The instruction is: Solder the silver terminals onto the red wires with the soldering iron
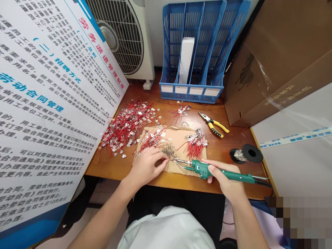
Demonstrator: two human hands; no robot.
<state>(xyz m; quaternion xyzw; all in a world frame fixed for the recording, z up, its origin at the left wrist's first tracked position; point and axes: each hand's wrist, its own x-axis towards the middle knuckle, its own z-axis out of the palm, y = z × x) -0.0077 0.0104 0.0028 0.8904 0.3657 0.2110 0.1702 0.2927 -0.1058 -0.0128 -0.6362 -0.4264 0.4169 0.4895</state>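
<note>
My right hand (225, 178) is wrapped round a green soldering iron (204, 169) with a solder feed tube at its front. The iron's tip points left and meets a small piece at the fingertips of my left hand (150, 162). That hand is closed in a pinch; the piece is too small to make out, perhaps a red wire end. Both hands work over a cardboard sheet (178, 136) with a scorched dark patch (169, 152). Red wires with small metal tabs (153, 138) lie beside my left hand, and another bundle of wired tabs (196, 143) lies above the iron.
A large heap of red wires with tabs (127, 126) covers the left of the table, a small cluster (182, 110) farther back. Yellow-black pliers (214, 124) and a solder spool (246, 154) lie right. Behind stand a blue file rack (192, 90), a fan unit (147, 41) and a carton (280, 62).
</note>
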